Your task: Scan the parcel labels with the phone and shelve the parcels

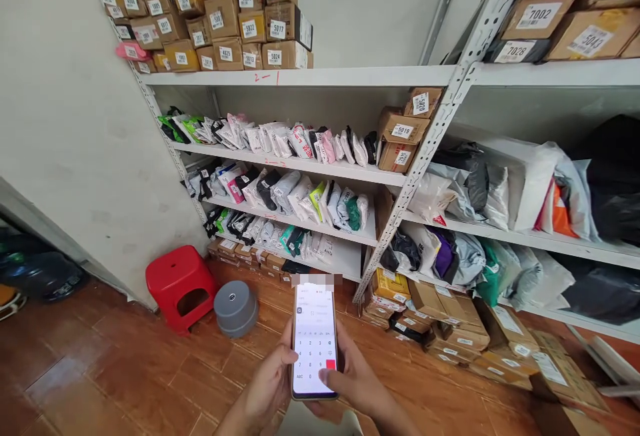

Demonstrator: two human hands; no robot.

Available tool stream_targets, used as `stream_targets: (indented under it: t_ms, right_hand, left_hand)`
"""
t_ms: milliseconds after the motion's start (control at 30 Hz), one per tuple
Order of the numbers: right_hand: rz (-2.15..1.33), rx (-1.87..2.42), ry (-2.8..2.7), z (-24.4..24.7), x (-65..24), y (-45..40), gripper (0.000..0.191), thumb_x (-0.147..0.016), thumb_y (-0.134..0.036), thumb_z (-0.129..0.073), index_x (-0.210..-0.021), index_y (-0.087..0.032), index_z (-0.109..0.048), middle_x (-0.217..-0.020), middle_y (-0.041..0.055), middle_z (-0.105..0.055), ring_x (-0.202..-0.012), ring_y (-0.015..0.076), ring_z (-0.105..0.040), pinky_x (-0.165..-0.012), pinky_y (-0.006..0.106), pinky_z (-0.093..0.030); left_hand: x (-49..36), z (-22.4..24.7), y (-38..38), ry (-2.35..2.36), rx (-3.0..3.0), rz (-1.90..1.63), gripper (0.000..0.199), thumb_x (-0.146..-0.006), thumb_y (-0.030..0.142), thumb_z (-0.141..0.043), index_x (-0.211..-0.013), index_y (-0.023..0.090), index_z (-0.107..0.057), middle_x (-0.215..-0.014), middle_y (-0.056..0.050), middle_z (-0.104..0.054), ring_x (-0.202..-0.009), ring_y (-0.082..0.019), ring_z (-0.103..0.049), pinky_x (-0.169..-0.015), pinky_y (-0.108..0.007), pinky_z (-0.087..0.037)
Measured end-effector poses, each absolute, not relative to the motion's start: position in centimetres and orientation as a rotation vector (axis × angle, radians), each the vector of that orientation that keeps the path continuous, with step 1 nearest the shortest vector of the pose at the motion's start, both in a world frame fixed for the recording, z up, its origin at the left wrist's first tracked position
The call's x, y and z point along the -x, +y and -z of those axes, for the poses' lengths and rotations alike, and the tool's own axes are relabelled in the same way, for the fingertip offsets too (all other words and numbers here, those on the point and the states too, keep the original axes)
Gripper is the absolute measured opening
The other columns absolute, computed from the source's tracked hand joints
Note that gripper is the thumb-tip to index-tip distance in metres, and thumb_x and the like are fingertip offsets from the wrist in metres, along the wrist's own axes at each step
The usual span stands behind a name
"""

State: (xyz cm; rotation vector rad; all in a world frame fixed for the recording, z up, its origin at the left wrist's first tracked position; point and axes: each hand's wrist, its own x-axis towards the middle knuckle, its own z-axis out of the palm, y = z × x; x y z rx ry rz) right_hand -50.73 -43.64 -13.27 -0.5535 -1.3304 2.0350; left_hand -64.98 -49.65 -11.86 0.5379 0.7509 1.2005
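Note:
A smartphone (314, 329) is held upright in front of me, its lit screen showing a number keypad with a red key at the right. My left hand (275, 366) wraps the phone's left side, the thumb lying along its edge. Around the right side closes my right hand (357, 376), its thumb over the lower right of the keypad. The fingers behind the phone are mostly hidden. Beyond the phone stands a white metal shelf rack (350, 76) with several rows of labelled parcels in bags (275, 139) and stacked cardboard boxes (223, 16).
A red plastic stool (180, 283) and a grey round stool (236, 308) stand on the brown tiled floor (150, 383) to the left. Cardboard boxes (460, 329) line the floor under the right rack. Larger bagged parcels (470, 183) fill its shelves.

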Motion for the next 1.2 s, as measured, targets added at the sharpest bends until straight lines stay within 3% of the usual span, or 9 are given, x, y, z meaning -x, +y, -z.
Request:
stream_targets:
  t_ms: [200,400,533,667,767,900,1033,1100,1200]
  right_hand:
    - [-1.886,0.859,-1.177,13.7,51.8,-43.9,0.044,-0.065,-0.047,-0.072,-0.098,-0.022,-0.056,-0.081,0.0016,-0.067,-0.066,0.0192,-0.056,-0.06,0.031,-0.043]
    - [-2.024,0.71,-1.221,13.5,50.3,-43.4,0.051,-0.059,-0.021,-0.056,-0.11,-0.024,-0.061,-0.095,0.0009,-0.07,-0.085,0.0245,-0.056,-0.073,0.034,-0.041]
    - [-2.023,0.65,-1.309,13.4,49.6,-43.1,0.056,-0.064,-0.025,-0.053,-0.119,-0.024,-0.057,-0.107,0.0036,-0.068,-0.097,0.0289,-0.055,-0.082,0.04,-0.04]
    - [-1.974,0.711,-1.326,13.4,49.6,-43.1,0.057,-0.064,-0.026,-0.054,-0.121,-0.023,-0.057,-0.118,0.0052,-0.065,-0.108,0.0309,-0.052,-0.093,0.045,-0.036]
    - [-1.986,0.686,-1.322,13.3,49.6,-43.2,0.055,-0.065,-0.027,-0.055,-0.12,-0.023,-0.058,-0.124,0.0046,-0.062,-0.117,0.0308,-0.047,-0.098,0.046,-0.034]
    - [-1.97,0.674,-1.331,12.9,49.6,-43.4,0.051,-0.068,-0.026,-0.056,-0.119,-0.023,-0.059,-0.122,0.0045,-0.063,-0.115,0.0302,-0.05,-0.097,0.045,-0.035]
    - [-1.908,0.707,-1.326,12.5,50.1,-43.6,0.039,-0.073,-0.035,-0.062,-0.111,-0.025,-0.064,-0.108,0.0035,-0.069,-0.1,0.027,-0.058,-0.089,0.041,-0.041]
    - [-1.906,0.711,-1.296,12.7,50.5,-43.7,0.038,-0.073,-0.045,-0.066,-0.105,-0.025,-0.067,-0.1,0.0035,-0.072,-0.093,0.026,-0.061,-0.084,0.039,-0.044]
    - [-1.981,0.691,-1.218,13.7,51.1,-43.5,0.045,-0.068,-0.055,-0.069,-0.102,-0.025,-0.068,-0.095,0.0038,-0.073,-0.089,0.027,-0.064,-0.081,0.039,-0.046]
  left_hand:
    - [64.3,11.7,-49.9,0.732,-0.542,-1.234,0.089,-0.06,0.03,-0.052,-0.143,0.027,-0.018,-0.112,-0.01,-0.06,-0.087,-0.027,-0.059,-0.051,-0.026,-0.045]
    - [64.7,11.3,-50.1,0.754,-0.55,-1.179,0.091,-0.057,0.03,-0.051,-0.142,0.027,-0.019,-0.106,-0.011,-0.061,-0.073,-0.024,-0.06,-0.041,-0.021,-0.039]
    - [64.7,11.0,-50.0,0.677,-0.601,-1.205,0.096,-0.052,0.023,-0.05,-0.142,0.031,-0.017,-0.107,-0.008,-0.06,-0.07,-0.022,-0.06,-0.04,-0.021,-0.042]
    - [65.0,11.3,-50.2,0.713,-0.601,-1.221,0.107,-0.044,0.014,-0.048,-0.143,0.032,-0.012,-0.108,-0.007,-0.061,-0.071,-0.022,-0.06,-0.047,-0.03,-0.052]
    - [65.4,11.3,-50.5,0.793,-0.593,-1.207,0.105,-0.047,0.011,-0.048,-0.143,0.032,-0.012,-0.111,-0.006,-0.06,-0.08,-0.024,-0.06,-0.053,-0.034,-0.055]
    - [65.4,11.0,-50.7,0.894,-0.597,-1.161,0.097,-0.056,0.009,-0.051,-0.142,0.035,-0.015,-0.117,-0.005,-0.058,-0.083,-0.023,-0.061,-0.055,-0.033,-0.055]
    - [65.3,11.6,-50.8,0.751,-0.591,-1.21,0.101,-0.053,0.014,-0.049,-0.143,0.038,-0.009,-0.115,-0.005,-0.06,-0.08,-0.026,-0.063,-0.055,-0.037,-0.055]
    - [65.5,12.2,-50.5,0.669,-0.62,-1.236,0.098,-0.053,0.016,-0.049,-0.143,0.036,-0.016,-0.113,-0.005,-0.062,-0.081,-0.027,-0.064,-0.057,-0.038,-0.054]
    - [66.3,13.0,-49.2,0.639,-0.742,-1.228,0.079,-0.057,0.02,-0.055,-0.134,0.026,-0.041,-0.109,-0.007,-0.065,-0.095,-0.031,-0.062,-0.076,-0.041,-0.051]
